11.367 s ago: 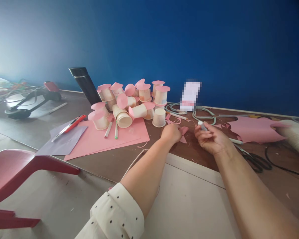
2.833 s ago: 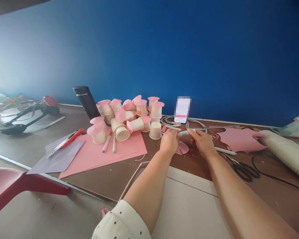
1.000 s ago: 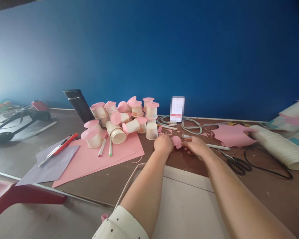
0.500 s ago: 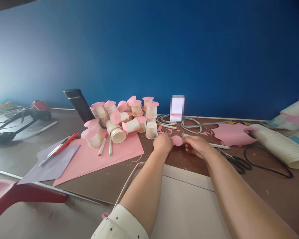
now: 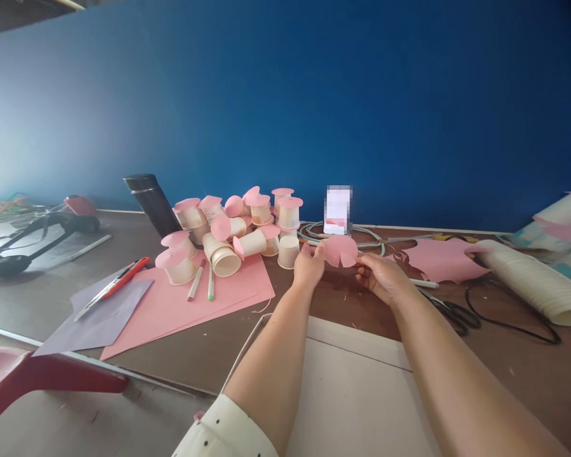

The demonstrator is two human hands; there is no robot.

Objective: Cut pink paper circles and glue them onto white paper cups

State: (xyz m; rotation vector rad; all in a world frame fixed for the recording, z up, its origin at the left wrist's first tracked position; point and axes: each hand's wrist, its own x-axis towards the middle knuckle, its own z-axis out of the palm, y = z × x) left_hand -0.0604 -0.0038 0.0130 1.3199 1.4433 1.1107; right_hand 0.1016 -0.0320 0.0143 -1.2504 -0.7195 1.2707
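Note:
A round pink paper piece (image 5: 341, 251) with a small notch in its lower edge is held up above the table. My left hand (image 5: 309, 263) pinches its left side, and my right hand (image 5: 378, 274) grips the right edge between thumb and fingers. An upturned paper cup (image 5: 288, 252) stands just left of my left hand. Beyond it is a cluster of white paper cups topped with pink paper discs (image 5: 290, 202); some lie on their sides. To the right of my right hand lies a white marker (image 5: 423, 283).
Scissors (image 5: 457, 314), a ragged pink paper sheet (image 5: 445, 259) and a long stack of cups (image 5: 528, 279) lie at right. At left are pink sheets (image 5: 171, 317), a red cutter (image 5: 118, 282), two markers and a leaning black flask (image 5: 153, 203). A phone (image 5: 337, 209) stands behind.
Both hands have raised the pink paper piece and turned it to face me, so its round shape and notch now show. The cups have stayed put.

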